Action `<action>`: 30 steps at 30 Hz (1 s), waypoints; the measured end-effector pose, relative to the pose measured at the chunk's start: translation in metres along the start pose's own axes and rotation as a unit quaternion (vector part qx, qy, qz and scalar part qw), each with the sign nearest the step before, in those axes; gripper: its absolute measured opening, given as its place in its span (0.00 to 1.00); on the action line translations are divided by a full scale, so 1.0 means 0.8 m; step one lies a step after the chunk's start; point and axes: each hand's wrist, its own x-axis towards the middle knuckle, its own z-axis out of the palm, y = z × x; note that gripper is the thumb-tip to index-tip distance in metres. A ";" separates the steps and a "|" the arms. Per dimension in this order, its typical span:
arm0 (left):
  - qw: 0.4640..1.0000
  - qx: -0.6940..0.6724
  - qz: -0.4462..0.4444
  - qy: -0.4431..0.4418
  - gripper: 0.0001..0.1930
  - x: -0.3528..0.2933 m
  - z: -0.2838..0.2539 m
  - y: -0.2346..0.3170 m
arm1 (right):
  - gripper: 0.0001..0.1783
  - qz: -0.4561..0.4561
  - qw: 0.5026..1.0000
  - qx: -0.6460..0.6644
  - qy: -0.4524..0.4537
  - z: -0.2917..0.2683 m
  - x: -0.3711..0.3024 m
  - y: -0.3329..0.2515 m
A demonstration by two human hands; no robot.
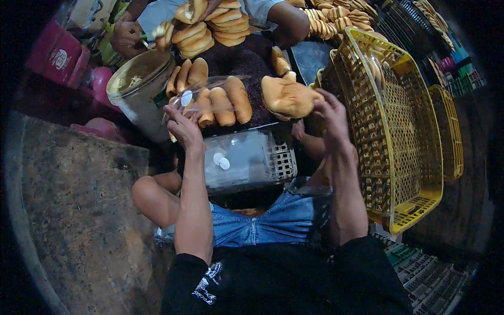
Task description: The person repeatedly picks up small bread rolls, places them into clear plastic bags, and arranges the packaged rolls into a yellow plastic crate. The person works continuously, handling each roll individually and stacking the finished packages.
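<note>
My left hand (184,128) pinches the edge of a clear plastic bag (186,98) with a round white label. The bag stretches over a row of long golden bread rolls (222,105) on a dark surface. Off to the right, my right hand (333,113) has its fingers closed on the edge of a wide, golden-brown piece of bread (286,98), held above that surface. A stack of clear plastic bags (244,157) with round white labels lies in front of my lap, on a white basket (285,161).
Across from me, another person's hand (128,37) works beside a pale bucket (119,90). More rolls are piled (193,39) before that person. Yellow plastic crates (391,136) stand on my right. A worn wooden board (79,199) lies on my left.
</note>
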 end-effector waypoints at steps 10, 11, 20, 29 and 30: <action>0.981 -0.018 0.030 -0.189 0.39 -0.042 -0.004 0.040 | 0.32 -0.035 0.994 0.033 -0.100 0.016 -0.004 -0.040; 0.977 0.009 0.013 -0.214 0.40 -0.050 -0.007 0.046 | 0.32 -0.035 0.995 0.072 -0.059 0.021 -0.009 -0.040; 0.926 -0.293 -0.082 -0.224 0.37 -0.103 0.016 0.001 | 0.21 -0.195 0.975 -0.064 -0.087 0.116 -0.082 -0.078; 0.925 -0.255 -0.053 -0.276 0.42 -0.125 0.079 0.033 | 0.25 -0.472 0.671 -0.571 -0.029 0.081 -0.054 -0.120; 0.924 -0.197 -0.077 -0.319 0.42 -0.124 0.085 0.028 | 0.26 -0.469 0.623 -0.624 -0.053 0.059 -0.037 -0.138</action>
